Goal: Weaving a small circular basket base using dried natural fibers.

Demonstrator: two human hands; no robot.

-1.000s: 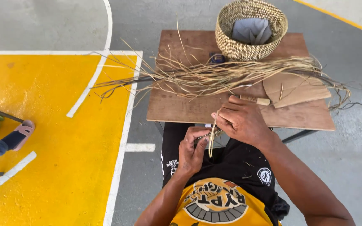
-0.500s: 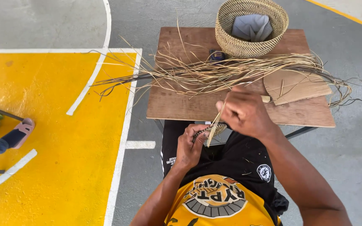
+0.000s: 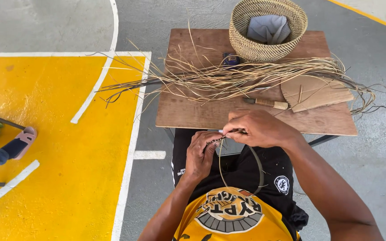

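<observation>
both hands close together before the lap, left hand (image 3: 200, 155) and right hand (image 3: 260, 129) in a pinching grip

Tan woven basket (image 3: 268, 47), pale straw fibres (image 3: 246, 78), brown wooden table (image 3: 193, 111), yellow floor (image 3: 45, 147) with white lines

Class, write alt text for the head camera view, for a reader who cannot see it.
A seated person's left hand and right hand pinch a looped fibre strip over their lap. Ahead, a wooden table holds loose fibres, a woven basket and a knife.
</observation>
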